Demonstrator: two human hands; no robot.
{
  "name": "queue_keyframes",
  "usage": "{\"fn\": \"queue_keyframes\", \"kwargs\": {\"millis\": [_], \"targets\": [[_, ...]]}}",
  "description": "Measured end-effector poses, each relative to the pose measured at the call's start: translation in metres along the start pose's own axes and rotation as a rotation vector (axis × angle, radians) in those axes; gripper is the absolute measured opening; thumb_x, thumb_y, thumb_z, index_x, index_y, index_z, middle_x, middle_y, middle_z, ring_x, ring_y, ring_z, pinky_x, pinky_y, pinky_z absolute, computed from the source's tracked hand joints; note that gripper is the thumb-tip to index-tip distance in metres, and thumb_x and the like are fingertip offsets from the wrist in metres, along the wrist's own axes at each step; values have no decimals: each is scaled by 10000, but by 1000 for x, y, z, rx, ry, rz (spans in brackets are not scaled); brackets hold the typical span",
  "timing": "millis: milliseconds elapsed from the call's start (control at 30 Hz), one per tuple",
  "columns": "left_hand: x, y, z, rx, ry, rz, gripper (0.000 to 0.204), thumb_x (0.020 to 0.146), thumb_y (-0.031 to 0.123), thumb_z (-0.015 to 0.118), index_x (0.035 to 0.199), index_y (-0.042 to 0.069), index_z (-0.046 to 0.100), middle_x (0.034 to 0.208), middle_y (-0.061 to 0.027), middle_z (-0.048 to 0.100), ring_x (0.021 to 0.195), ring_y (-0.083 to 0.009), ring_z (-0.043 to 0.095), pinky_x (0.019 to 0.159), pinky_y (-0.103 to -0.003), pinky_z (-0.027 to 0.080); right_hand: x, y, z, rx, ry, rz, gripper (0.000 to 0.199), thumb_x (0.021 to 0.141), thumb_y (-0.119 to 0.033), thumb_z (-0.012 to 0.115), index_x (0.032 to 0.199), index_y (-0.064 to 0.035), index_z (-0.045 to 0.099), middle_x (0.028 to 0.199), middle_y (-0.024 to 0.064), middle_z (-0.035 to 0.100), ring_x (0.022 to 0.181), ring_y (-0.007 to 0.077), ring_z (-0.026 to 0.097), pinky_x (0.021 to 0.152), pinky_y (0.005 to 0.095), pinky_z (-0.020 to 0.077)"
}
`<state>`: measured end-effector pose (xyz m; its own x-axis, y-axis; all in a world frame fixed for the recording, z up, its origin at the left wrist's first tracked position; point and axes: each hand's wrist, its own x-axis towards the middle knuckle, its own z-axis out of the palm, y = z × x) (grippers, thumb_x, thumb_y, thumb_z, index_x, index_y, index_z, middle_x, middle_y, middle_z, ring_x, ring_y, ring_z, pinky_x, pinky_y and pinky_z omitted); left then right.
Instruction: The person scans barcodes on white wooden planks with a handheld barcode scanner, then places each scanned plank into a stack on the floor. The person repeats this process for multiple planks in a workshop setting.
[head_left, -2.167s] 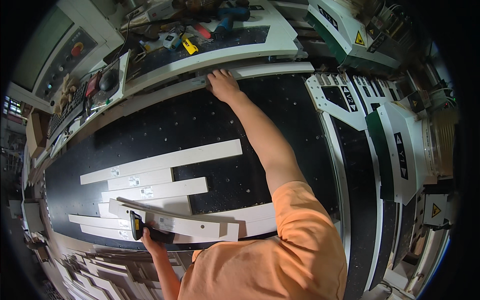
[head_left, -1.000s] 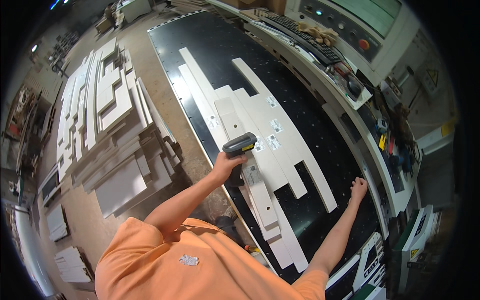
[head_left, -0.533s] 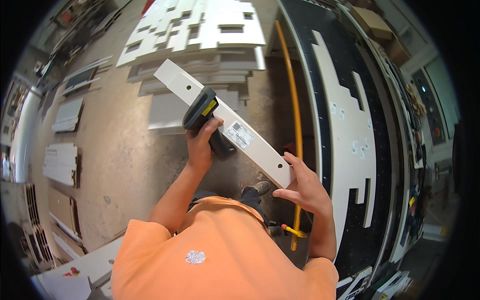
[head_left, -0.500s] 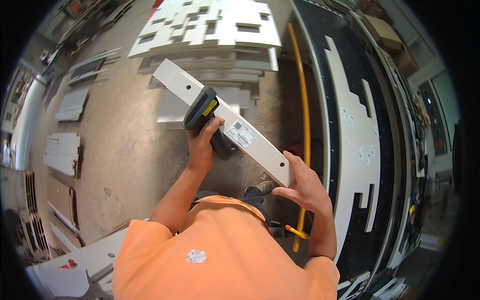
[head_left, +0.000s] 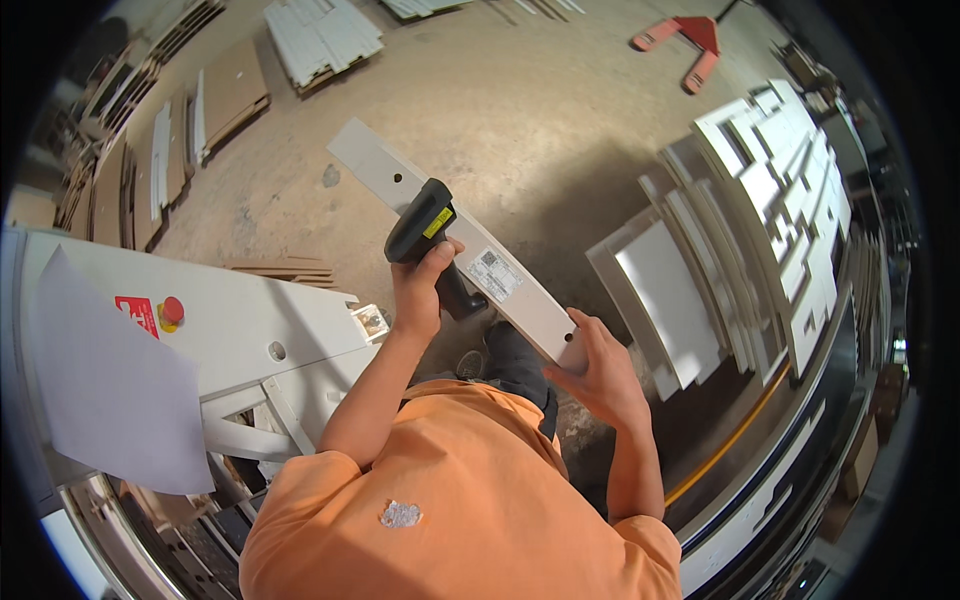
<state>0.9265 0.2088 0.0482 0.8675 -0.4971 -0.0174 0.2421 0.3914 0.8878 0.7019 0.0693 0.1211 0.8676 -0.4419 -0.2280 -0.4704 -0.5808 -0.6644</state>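
Observation:
My left hand (head_left: 420, 290) is closed around the grip of a black barcode scanner (head_left: 425, 222) with a yellow label on its head. The scanner lies over a long, narrow white panel (head_left: 375, 165), which slants from upper left to lower right in front of me. Two dark holes and a printed white label (head_left: 496, 275) show on the panel's face. At its lower right end my right hand (head_left: 603, 375) grips the panel, thumb below and fingers along the upper edge. Whether my left fingers also touch the panel is hidden behind the scanner.
On the left stands a white machine housing (head_left: 240, 320) with a red emergency button (head_left: 172, 312) and a hanging paper sheet (head_left: 110, 380). Cut white panels (head_left: 690, 290) are stacked at right. A red pallet jack (head_left: 690, 45) and board stacks (head_left: 325, 45) sit farther off.
My body has turned left. The panel stack has shifted from the top to the right, and the white machine now fills the left. Both hands keep hold of the same things.

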Motion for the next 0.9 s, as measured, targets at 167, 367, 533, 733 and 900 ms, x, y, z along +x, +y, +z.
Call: {"fn": "queue_keyframes", "kwargs": {"millis": [167, 367, 533, 733, 900], "targets": [[67, 6, -67, 4, 217, 13, 240, 882, 224, 687, 1060, 71, 642, 981, -19, 665, 947, -131, 591, 886, -310, 483, 130, -27, 22, -23, -154, -132, 764, 765, -191, 838, 1408, -24, 461, 1184, 196, 621, 1048, 403, 641, 887, 448, 534], [193, 21, -103, -27, 425, 22, 248, 867, 131, 728, 1086, 29, 674, 973, -29, 685, 883, -120, 635, 816, -287, 514, 316, -54, 26, 2, -315, -225, 769, 732, -163, 857, 1397, -24, 496, 1154, 210, 644, 1009, 387, 655, 870, 430, 532], [272, 33, -131, -5, 613, 57, 344, 851, 213, 787, 1095, -14, 705, 958, -28, 698, 877, -100, 629, 800, -290, 517, 461, -119, 38, -60, -534, -456, 741, 756, -141, 820, 1404, -14, 483, 1049, 224, 672, 796, 323, 670, 728, 396, 546], [340, 44, -172, 3, 865, 269, 491, 774, 178, 827, 1187, 8, 622, 1059, -95, 659, 1009, -179, 629, 882, -346, 513, 593, -182, 98, -283, -808, -618, 723, 756, -51, 792, 1385, 12, 442, 1071, 186, 645, 943, 264, 636, 844, 390, 529], [394, 61, -206, -167, 936, 309, 521, 760, 149, 838, 1205, 2, 611, 1082, -113, 659, 1015, -195, 650, 896, -351, 528, 681, -223, 121, -319, -858, -614, 712, 744, -70, 788, 1374, 6, 465, 1087, 174, 638, 952, 265, 624, 853, 399, 520]]}}
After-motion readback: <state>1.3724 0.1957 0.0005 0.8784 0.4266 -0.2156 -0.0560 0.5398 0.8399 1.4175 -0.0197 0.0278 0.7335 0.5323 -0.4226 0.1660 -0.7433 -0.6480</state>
